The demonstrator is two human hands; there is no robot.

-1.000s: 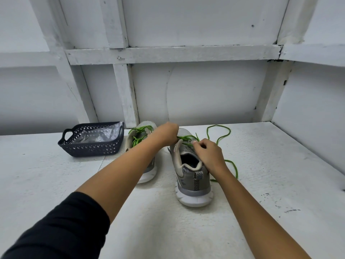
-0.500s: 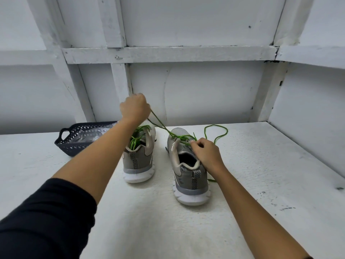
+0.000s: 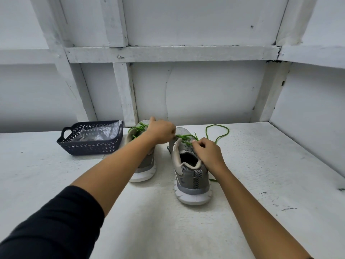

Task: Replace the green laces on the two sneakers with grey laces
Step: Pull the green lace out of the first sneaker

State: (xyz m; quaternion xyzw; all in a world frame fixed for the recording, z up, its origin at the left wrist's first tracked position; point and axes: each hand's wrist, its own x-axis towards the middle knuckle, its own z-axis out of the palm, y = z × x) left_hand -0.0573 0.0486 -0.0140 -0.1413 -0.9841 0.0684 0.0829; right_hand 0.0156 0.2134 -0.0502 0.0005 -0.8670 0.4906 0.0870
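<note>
Two grey sneakers stand heels toward me on a white table. The right sneaker [image 3: 190, 176] has its green lace [image 3: 217, 131] partly pulled out, with a long loop lying on the table behind it. My left hand [image 3: 161, 131] pinches the green lace just left of that sneaker's tongue. My right hand [image 3: 208, 153] grips the sneaker's upper edge near the eyelets, fingers curled over the lace. The left sneaker [image 3: 145, 165] is still laced in green [image 3: 137, 128] and my left forearm partly hides it.
A dark blue perforated basket [image 3: 91, 146] holding a clear plastic bag [image 3: 99, 132] stands left of the sneakers. White walls with wooden battens close the back and right side. The table [image 3: 270, 165] stretches on to the right.
My left hand, raised high and pulling the green lace taut half a second ago, has come back down to the right sneaker's eyelets. My right hand has stayed on the sneaker.
</note>
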